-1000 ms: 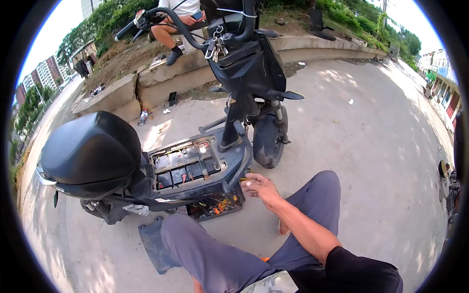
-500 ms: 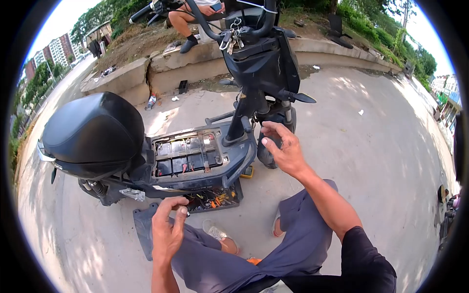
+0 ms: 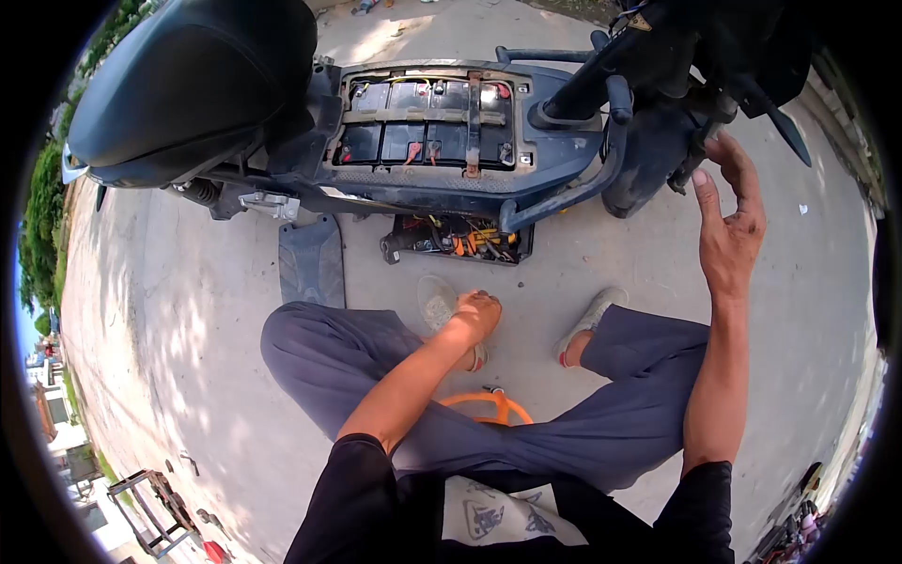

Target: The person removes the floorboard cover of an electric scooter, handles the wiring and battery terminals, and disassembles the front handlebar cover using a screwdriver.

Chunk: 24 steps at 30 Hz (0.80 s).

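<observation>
My left hand (image 3: 477,315) is curled closed above the ground between my knees, knuckles up; whatever its fingers hold, if anything, is hidden. Near the front fork of an electric scooter, my right hand (image 3: 733,221) is raised with thumb and fingers apart, and nothing shows between them. The scooter's footboard (image 3: 554,179) has its battery bay uncovered, with several black batteries (image 3: 404,143) in two rows under metal straps. Below the footboard's edge sits a black toolbox (image 3: 390,246) full of tools, some with orange and yellow handles. The black seat (image 3: 197,80) is at the left.
A dark plastic panel (image 3: 312,261) lies on the concrete left of the toolbox. Under me is an orange round frame (image 3: 489,406), partly hidden by my legs. A metal frame (image 3: 155,512) stands far lower left. The scooter's crash bar (image 3: 615,141) juts towards me.
The view has tipped downward, so the scooter sits higher in it. My left hand has swung inward from beside the toolbox and curled closed. My right hand stays raised and apart.
</observation>
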### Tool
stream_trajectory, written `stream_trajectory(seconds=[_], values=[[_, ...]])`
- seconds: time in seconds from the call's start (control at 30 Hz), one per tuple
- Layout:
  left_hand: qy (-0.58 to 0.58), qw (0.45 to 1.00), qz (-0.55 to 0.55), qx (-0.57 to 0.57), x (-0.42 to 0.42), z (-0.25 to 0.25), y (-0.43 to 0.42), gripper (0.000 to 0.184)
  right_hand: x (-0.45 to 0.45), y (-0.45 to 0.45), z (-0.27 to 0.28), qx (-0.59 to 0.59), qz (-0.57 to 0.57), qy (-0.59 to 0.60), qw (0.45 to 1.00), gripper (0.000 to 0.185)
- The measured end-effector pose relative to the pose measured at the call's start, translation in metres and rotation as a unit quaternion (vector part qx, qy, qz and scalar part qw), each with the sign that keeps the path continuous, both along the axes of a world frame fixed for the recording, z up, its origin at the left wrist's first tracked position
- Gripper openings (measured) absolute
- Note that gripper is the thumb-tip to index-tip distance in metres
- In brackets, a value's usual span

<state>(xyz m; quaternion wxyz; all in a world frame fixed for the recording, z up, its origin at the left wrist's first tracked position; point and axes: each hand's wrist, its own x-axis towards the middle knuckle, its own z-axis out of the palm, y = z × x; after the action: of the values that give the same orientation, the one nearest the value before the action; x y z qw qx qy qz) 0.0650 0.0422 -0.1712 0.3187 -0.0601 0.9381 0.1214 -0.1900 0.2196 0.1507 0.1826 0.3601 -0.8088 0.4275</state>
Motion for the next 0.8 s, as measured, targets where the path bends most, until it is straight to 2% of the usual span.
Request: stream_trajectory(seconds=[0.13, 0.23, 0.33, 0.43, 0.53, 0.67, 0.73, 0.77, 0.8], values=[[0.008, 0.998, 0.051, 0.019, -0.019, 0.002, -0.02, 0.032, -0.009, -0.012, 0.0, -0.005, 0.009, 0.014, 1.0, 0.045], [0.072, 0.992, 0.094, 0.035, -0.023, -0.006, -0.021, 0.033, -0.013, -0.018, -0.002, -0.005, 0.012, 0.032, 0.999, 0.045], [0.118, 0.989, 0.084, 0.043, -0.02, -0.015, -0.022, 0.033, -0.017, -0.023, -0.004, -0.014, 0.028, 0.049, 0.998, 0.044], [0.167, 0.971, 0.138, 0.102, -0.031, -0.006, -0.02, 0.041, -0.017, -0.021, -0.001, -0.012, 0.027, 0.062, 0.998, 0.044], [0.194, 0.963, 0.174, 0.074, -0.066, -0.008, -0.018, 0.049, -0.017, -0.02, 0.003, -0.026, 0.042, 0.068, 0.996, 0.046], [0.121, 0.963, 0.226, 0.078, -0.104, -0.049, -0.025, 0.053, -0.015, -0.017, 0.003, -0.023, 0.038, 0.057, 0.997, 0.049], [0.091, 0.957, 0.268, 0.062, -0.117, -0.045, -0.023, 0.047, -0.016, -0.009, 0.003, -0.006, 0.021, 0.028, 0.999, 0.051], [0.18, 0.96, 0.211, -0.033, -0.112, -0.052, -0.019, 0.035, -0.017, -0.005, 0.005, -0.004, 0.014, 0.011, 1.0, 0.051], [0.279, 0.936, 0.111, -0.184, -0.106, -0.085, -0.02, 0.026, -0.019, -0.002, 0.005, 0.0, 0.002, 0.007, 1.0, 0.051]])
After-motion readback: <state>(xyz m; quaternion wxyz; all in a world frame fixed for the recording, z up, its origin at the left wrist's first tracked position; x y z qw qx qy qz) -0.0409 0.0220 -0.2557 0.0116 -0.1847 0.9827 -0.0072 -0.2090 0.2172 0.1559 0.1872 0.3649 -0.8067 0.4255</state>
